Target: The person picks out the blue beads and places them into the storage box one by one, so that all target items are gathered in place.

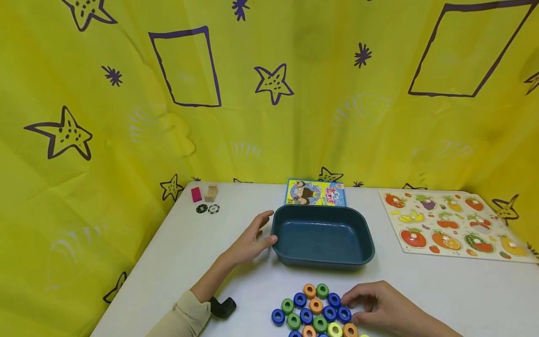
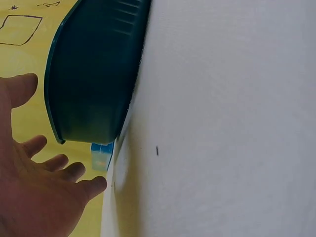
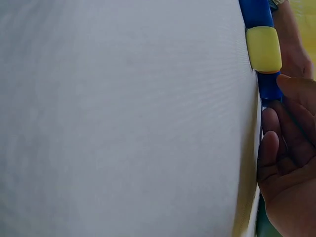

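Note:
My left hand is at the left end of a dark teal plastic tub, fingers spread and loosely extended, thumb by the near left corner. In the left wrist view the left hand has its fingers apart beside the tub's wall. My right hand is at the right side of a cluster of small coloured rings. Its thumb and index finger pinch a blue ring at the cluster's edge. In the right wrist view the thumb lies against that blue ring, beside a yellow ring; the other fingers are curled.
Orange, green and more blue rings lie on the white table. Behind the tub lies a colourful box. A fruit puzzle board is at right. Two chips, a red block and a wooden piece sit far left.

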A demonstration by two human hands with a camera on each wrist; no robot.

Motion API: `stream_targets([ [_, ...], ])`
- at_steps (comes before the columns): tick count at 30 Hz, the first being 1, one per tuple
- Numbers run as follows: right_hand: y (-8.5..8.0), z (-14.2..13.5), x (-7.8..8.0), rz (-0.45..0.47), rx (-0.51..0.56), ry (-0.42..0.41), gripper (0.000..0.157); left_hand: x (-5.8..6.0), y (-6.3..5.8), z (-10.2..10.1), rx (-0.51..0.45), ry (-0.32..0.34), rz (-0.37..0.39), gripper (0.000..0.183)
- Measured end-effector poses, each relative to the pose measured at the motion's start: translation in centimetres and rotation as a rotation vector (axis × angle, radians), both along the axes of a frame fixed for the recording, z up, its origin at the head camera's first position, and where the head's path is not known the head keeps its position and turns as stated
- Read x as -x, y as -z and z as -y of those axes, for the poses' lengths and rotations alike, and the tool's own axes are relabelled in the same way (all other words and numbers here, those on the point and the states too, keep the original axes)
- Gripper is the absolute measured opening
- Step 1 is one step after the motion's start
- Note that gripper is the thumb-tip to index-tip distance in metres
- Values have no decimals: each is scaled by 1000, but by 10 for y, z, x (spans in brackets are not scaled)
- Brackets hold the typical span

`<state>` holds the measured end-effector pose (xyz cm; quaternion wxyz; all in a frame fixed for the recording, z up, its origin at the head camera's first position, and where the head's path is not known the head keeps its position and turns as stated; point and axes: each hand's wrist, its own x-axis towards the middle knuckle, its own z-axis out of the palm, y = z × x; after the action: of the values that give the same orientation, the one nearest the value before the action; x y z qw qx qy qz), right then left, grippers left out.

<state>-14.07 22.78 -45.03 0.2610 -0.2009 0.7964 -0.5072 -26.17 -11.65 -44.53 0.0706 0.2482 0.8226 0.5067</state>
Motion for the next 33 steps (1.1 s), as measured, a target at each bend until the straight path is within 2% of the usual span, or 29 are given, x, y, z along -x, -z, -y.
stream_targets([
  [3, 0, 2, 0, 14, -24, 1, 23, 0, 2, 1, 2, 31, -1, 63],
  [8, 2, 3, 0, -12, -26, -35, 22, 0, 3, 1, 16, 67, -2, 62],
  [11, 2, 4, 0, -24, -19, -47, 21, -1, 3, 1, 27, 64, 1, 62],
  [16, -1, 6, 0, -20, -61, -7, 21, 0, 2, 1, 41, 56, 15, 63],
  [19, -9, 6, -1, -35, -72, 16, 20, 1, 1, 0, 40, 61, 21, 63],
  [23, -29, 6, 2, -132, -19, 2, 20, 2, 0, -1, 39, 66, 33, 63],
  [26, -48, 12, 12, -245, 38, -7, 20, 2, -1, -1, 38, 63, 52, 63],
  [29, -60, 25, 30, -320, 105, 17, 20, 1, -1, 0, 21, 68, 71, 63],
  [31, -63, 36, 45, -340, 137, 52, 21, -4, -8, 1, -3, 85, 91, 63],
  [33, -61, 49, 61, -333, 153, 90, 22, -4, -8, 1, -26, 101, 108, 63],
])
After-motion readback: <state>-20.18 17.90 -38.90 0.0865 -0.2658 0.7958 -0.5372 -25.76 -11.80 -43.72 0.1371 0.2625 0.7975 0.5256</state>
